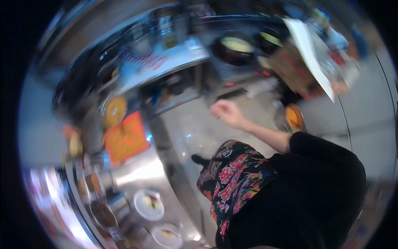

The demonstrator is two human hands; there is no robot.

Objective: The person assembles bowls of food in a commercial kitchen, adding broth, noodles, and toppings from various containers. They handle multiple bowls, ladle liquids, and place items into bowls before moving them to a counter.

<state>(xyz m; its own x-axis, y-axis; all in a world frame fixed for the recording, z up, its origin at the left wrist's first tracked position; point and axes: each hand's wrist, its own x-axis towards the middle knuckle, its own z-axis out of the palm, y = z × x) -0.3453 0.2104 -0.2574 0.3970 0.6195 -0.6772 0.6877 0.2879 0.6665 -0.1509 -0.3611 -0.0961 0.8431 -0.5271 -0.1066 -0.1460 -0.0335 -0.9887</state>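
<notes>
My right hand [228, 113] is over the floor near the middle of the view, its fingers loosely curled, with nothing visible in it. My left hand is out of view; only slivers of skin show at the bottom edge. Before me, a steel counter [140, 168] carries a flat orange item [127, 137], blurred, beside a round dish of yellow food [115, 111]. Further along stand a white plate of food [149, 205] and a second plate [167, 237].
Pans [236, 46] sit on a stove at the top. A white-topped counter [186, 57] holds containers. At the upper right, another person's hand [340, 87] is at a long white sheet, beside a cardboard box [292, 67]. A container of orange contents [293, 116] is behind my right arm.
</notes>
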